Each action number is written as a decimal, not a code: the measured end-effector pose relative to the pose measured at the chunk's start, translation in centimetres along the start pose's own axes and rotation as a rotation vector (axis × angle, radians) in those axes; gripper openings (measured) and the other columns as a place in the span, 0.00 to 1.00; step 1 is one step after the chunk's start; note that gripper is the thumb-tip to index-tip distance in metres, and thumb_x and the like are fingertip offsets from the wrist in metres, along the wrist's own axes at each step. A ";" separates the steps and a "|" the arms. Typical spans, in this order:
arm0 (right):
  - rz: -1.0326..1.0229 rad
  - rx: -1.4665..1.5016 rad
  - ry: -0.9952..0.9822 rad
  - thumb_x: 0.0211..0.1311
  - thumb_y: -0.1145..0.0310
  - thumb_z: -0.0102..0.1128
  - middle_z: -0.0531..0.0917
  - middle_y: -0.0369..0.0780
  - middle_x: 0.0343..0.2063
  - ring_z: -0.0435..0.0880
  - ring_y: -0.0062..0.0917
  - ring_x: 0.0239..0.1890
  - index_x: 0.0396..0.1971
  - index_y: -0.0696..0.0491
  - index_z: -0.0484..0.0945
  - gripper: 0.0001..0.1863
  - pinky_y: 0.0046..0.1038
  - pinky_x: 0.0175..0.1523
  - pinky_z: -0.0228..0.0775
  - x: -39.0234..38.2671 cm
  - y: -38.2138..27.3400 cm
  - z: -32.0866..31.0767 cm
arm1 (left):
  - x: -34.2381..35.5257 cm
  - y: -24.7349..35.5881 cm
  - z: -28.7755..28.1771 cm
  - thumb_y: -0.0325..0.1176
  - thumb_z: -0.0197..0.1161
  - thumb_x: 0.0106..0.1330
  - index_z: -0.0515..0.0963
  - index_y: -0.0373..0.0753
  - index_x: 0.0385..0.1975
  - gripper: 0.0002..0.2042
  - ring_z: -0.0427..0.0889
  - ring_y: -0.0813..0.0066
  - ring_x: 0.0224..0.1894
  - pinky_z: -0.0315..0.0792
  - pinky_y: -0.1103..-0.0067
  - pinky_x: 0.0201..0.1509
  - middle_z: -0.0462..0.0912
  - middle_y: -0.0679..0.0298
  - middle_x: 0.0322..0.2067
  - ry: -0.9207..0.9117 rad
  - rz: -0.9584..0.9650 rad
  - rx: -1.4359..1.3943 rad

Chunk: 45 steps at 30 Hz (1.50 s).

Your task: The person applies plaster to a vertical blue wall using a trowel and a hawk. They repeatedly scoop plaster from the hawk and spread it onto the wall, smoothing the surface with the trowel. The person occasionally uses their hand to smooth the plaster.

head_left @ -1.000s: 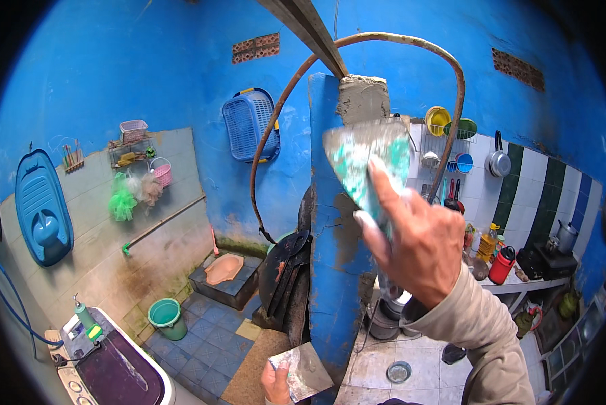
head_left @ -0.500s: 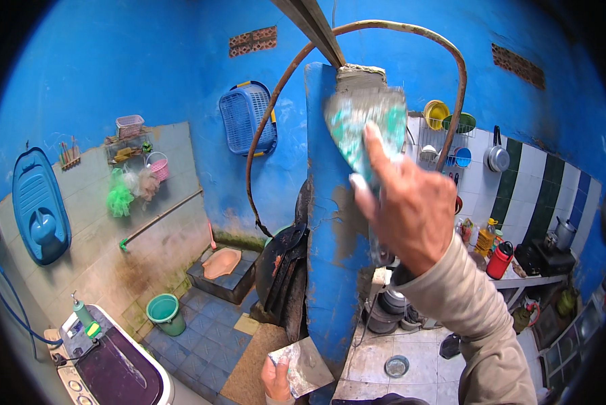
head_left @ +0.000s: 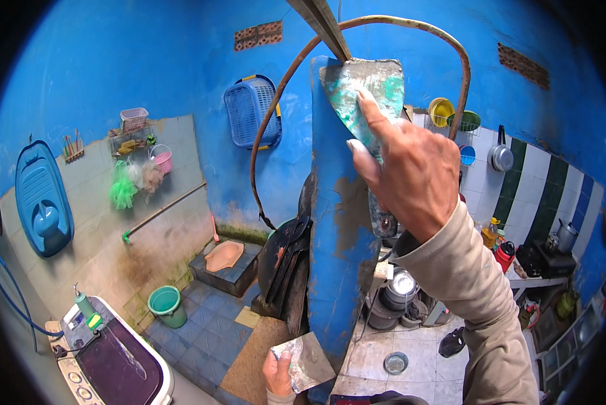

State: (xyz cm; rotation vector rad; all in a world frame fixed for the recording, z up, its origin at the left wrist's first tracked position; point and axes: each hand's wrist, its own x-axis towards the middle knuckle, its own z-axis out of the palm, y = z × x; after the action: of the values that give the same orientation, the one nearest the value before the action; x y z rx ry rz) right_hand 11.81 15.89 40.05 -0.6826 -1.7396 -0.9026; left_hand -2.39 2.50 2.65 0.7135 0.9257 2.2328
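My right hand (head_left: 417, 175) grips a wide putty knife (head_left: 370, 91), its blade smeared with green and grey. The index finger lies along the blade, which rests against the top of a narrow blue wall end (head_left: 336, 256). Grey plaster patches (head_left: 352, 209) show on the wall below. Low down, my left hand (head_left: 277, 372) holds a square flat plate (head_left: 309, 361) with grey mortar on it, thumb on top. A brown hose (head_left: 411, 25) arches around the wall top, beside a beam (head_left: 320, 27).
Left are a washing machine (head_left: 117, 368), a green bucket (head_left: 168, 307) and a squat toilet (head_left: 224, 256). Dark pan-like objects (head_left: 286, 270) lean by the wall end. Right stand stacked pots (head_left: 399, 290), a glass bowl (head_left: 396, 364) on the tiles and a stove (head_left: 549, 258).
My right hand has pushed the putty knife upward, so its blade now covers the wall's top edge. My left hand and the plate stay low, almost unmoved. The view has shifted slightly.
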 end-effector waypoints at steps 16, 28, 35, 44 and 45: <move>-0.329 0.364 -0.526 0.41 0.64 0.75 0.67 0.32 0.20 0.69 0.23 0.19 0.62 0.37 0.75 0.40 0.29 0.24 0.63 -13.0 0.8 -6.1 | 1.9 4.0 2.1 0.35 0.52 0.73 0.75 0.31 0.45 0.12 0.75 0.78 0.41 0.69 0.79 0.48 0.79 0.64 0.39 0.084 0.099 0.182; -1.038 0.453 -0.915 0.62 0.64 0.55 0.70 0.31 0.26 0.68 0.21 0.32 0.63 0.46 0.73 0.27 0.26 0.29 0.60 -13.9 0.5 -4.7 | 1.4 7.8 3.9 0.35 0.53 0.74 0.75 0.32 0.48 0.13 0.73 0.84 0.41 0.68 0.83 0.49 0.79 0.68 0.40 -0.100 0.073 0.251; -0.997 0.122 -0.657 0.62 0.66 0.59 0.67 0.32 0.23 0.65 0.23 0.29 0.57 0.53 0.79 0.23 0.27 0.25 0.50 -12.1 1.0 -8.1 | 0.0 8.2 4.1 0.45 0.59 0.67 0.76 0.31 0.34 0.18 0.73 0.80 0.29 0.70 0.79 0.35 0.78 0.65 0.29 0.080 0.488 0.500; -0.191 0.194 0.013 0.52 0.68 0.69 0.75 0.37 0.22 0.76 0.27 0.20 0.64 0.49 0.73 0.35 0.29 0.24 0.66 -4.2 2.4 -5.3 | 2.0 6.4 5.1 0.43 0.60 0.66 0.72 0.33 0.37 0.17 0.72 0.80 0.33 0.69 0.80 0.39 0.76 0.64 0.31 0.223 0.492 0.217; -0.167 0.217 0.055 0.52 0.67 0.69 0.78 0.39 0.23 0.78 0.28 0.20 0.63 0.49 0.73 0.34 0.30 0.24 0.67 -3.7 2.3 -4.3 | 2.0 6.1 5.2 0.43 0.60 0.66 0.72 0.32 0.37 0.17 0.72 0.80 0.33 0.69 0.80 0.39 0.76 0.64 0.31 0.193 0.464 0.251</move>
State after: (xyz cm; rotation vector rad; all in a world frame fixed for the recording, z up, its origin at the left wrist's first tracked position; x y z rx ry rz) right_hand 17.05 13.55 38.02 -0.3716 -1.8319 -0.8208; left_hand -2.19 2.65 10.93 0.9118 1.2540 2.6545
